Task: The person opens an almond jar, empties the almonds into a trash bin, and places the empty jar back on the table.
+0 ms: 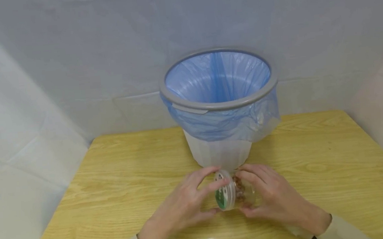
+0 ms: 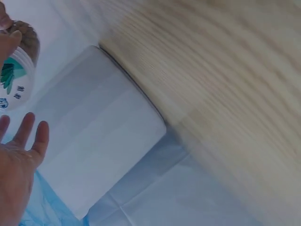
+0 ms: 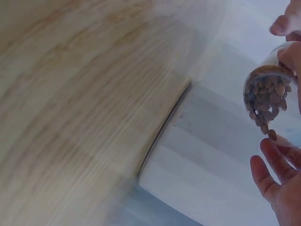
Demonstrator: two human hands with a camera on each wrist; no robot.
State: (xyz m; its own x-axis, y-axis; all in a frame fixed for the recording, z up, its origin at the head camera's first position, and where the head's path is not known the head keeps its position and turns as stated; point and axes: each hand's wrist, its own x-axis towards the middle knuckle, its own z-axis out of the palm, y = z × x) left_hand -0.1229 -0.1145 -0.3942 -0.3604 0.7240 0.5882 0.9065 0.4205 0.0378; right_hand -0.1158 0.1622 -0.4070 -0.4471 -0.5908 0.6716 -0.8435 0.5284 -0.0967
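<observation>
A clear jar [image 1: 246, 192] of brown kernels [image 3: 266, 96], which was kept sideways over the table [image 1: 131, 170], near the bin [image 1: 221, 153], its lid [image 1: 222, 199] grasped by the left grip [image 1: 189, 197], its body by the right grip [image 1: 274, 192].

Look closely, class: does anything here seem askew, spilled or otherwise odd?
Yes: the bag hangs unevenly over the bin, sagging loosely on the head view's right. The jar is held sideways by left hand and right hand, yet no spill shows.

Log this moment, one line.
Right hand: grips sideways clear-plastic cylindrical jar | left hand: around its round white-green lid | contents: brown pieces | blue-lined round white bin: behind
</observation>
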